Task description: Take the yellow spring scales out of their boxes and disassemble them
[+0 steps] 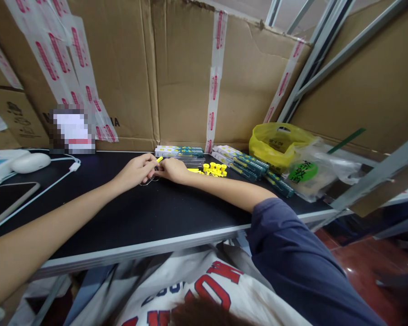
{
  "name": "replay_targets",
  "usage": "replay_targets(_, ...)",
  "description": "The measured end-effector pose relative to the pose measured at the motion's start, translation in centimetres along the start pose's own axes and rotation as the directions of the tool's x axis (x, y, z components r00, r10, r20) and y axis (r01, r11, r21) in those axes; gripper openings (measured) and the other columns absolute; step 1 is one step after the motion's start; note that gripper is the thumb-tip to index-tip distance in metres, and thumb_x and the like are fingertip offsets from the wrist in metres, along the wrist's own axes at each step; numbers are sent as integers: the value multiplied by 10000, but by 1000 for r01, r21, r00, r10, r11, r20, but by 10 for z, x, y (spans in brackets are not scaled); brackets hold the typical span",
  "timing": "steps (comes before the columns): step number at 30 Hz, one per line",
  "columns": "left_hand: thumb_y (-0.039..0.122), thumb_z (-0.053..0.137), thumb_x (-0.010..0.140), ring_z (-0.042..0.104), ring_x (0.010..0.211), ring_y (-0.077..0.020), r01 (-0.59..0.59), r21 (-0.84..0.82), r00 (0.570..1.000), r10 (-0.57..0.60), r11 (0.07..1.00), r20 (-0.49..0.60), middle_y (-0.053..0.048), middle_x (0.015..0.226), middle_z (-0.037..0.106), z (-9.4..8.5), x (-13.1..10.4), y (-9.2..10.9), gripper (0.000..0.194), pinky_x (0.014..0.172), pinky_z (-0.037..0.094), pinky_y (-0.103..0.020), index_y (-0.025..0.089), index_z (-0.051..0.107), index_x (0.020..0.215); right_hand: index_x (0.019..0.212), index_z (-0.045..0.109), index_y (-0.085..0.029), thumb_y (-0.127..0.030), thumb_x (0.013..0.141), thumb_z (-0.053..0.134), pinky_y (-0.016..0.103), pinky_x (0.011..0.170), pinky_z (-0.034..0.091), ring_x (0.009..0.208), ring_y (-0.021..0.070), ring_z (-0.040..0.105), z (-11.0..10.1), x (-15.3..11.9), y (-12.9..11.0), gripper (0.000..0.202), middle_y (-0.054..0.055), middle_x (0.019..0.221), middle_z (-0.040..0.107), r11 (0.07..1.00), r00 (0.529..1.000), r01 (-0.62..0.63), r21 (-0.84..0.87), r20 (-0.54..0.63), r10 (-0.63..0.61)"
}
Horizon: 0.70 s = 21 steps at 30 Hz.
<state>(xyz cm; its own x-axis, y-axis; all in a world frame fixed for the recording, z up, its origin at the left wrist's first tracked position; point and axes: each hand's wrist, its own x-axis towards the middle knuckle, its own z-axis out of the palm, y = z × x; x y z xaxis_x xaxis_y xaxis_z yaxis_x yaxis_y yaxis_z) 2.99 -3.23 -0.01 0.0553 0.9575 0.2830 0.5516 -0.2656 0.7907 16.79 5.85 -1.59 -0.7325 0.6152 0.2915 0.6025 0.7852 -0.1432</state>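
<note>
My left hand (139, 170) is closed on a small yellow plastic piece (159, 159), whose tip sticks out past the fingertips. Close against it is my right hand (175, 171), fingers curled in and pinched; what they grip is hidden. A thin, pale, wire-like loop (153, 180) hangs beneath the fingers of both hands. Just right of my right hand lies a cluster of yellow plastic parts (216, 170) with round knob-like ends. Behind them are clear plastic tubes or sleeves (193, 161).
Green-and-white slim boxes (240, 162) lie stacked at the back right, beside a yellow plastic bag (272, 145) and a clear bag (309, 176). On the left are a phone (8, 203), a white mouse-like object (31, 162) and a cable (37, 192). Cardboard (183, 77) walls the black table (139, 222).
</note>
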Motion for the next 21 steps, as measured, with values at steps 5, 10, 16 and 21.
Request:
replay_targets(5, 401, 464, 842, 445, 407, -76, -7, 16, 999, 6, 1000, 43, 59, 542, 495, 2, -2, 1, 216, 407, 324, -182, 190, 482, 796, 775, 606, -158, -499, 847, 578, 225, 580, 307, 681, 128, 537, -11, -10, 9, 349, 27, 744, 618, 996, 998, 17, 87, -56, -12)
replay_targets(10, 428, 474, 849, 485, 462, -86, -81, 86, 984, 66, 993, 168, 40, 591, 530, 11, -6, 4, 263, 479, 372, -206, 182, 539, 785, 1117, 517, -151, -316, 837, 604, 204, 599, 345, 611, 90, 484, -31, -50, 18, 336, -49, 688, 520, 907, 978, 206, 368, -77, -191)
replay_targets(16, 458, 491, 854, 542, 514, -107, -130, 86, 942, 96, 988, 322, 16, 662, 585, 25, -15, 10, 290, 510, 436, -228, 181, 580, 848, 940, 532, -161, -307, 876, 559, 201, 583, 385, 599, 85, 478, -36, -92, 18, 162, -29, 710, 558, 814, 976, 204, 543, -46, -214)
replay_targets(21, 479, 517, 838, 647, 740, -178, -31, -36, 958, 40, 999, 285, -48, 883, 646, 25, -14, 6, 391, 475, 502, -230, 185, 549, 1093, 885, 525, -152, -331, 879, 561, 173, 482, 413, 496, 64, 512, -32, -92, 25, 183, -14, 693, 614, 739, 992, 66, 671, 35, -120)
